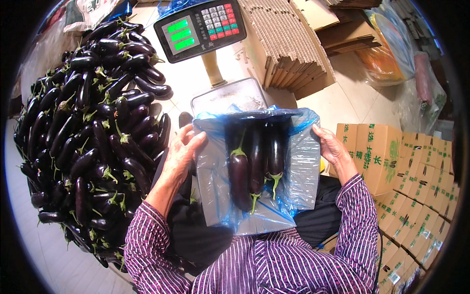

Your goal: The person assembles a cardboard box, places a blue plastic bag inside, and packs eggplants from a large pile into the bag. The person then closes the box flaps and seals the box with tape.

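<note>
A box (304, 169) lined with a thin blue plastic bag (257, 221) is in front of my torso, its mouth facing up at me. Several dark purple eggplants (240, 180) lie inside, green stems towards me; their far ends sit in shadow. My left hand (185, 147) grips the left side of the box near its far corner, thumb on the bag's edge. On the opposite side, my right hand (330, 145) pinches the right rim and the liner folded over it. Some fingers of both hands are hidden behind the box walls.
A large heap of eggplants (91, 147) covers the floor at left. Beyond the box stands a scale with a lit display (181, 35) and metal platform (227, 96). Flattened cardboard (290, 44) is stacked at far right; printed cartons (415, 205) fill the near right.
</note>
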### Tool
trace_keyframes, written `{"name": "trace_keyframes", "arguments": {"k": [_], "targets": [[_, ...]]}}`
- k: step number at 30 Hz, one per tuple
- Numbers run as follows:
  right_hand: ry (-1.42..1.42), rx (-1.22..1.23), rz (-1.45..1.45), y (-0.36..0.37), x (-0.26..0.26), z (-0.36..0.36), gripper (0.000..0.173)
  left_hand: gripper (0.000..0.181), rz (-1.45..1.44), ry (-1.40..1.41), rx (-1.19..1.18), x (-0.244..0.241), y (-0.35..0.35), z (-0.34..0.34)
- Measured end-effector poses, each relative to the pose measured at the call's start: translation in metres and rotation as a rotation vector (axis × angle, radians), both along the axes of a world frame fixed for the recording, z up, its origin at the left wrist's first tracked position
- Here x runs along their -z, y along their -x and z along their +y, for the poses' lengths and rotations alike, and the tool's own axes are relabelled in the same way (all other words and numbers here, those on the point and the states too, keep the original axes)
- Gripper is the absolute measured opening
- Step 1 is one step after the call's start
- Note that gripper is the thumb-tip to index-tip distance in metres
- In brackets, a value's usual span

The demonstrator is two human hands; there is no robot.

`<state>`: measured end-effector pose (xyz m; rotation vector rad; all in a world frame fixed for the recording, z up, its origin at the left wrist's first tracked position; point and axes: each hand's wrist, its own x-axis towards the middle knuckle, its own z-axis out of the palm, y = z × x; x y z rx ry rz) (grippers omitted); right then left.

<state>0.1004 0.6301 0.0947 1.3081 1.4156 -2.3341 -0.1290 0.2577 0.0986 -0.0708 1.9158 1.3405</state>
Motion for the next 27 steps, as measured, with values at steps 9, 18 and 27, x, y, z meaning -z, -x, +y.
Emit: {"name": "trace_keyframes", "arguments": {"k": [9,18,27], "targets": [[-0.666,0.083,0.056,0.01,-0.019,-0.024,0.014,0.015,0.31,-0.152,-0.113,-0.002,-0.004,0.017],[-1.047,-0.771,0.471,0.006,-0.086,-0.103,0.013,0.004,1.186,-0.03,0.324,-0.043,-0.013,0.036],[-0.96,-0.389,0.006,0.029,-0.071,-0.072,0.04,0.016,0.891,-0.049,0.307,-0.065,-0.034,0.047]]}}
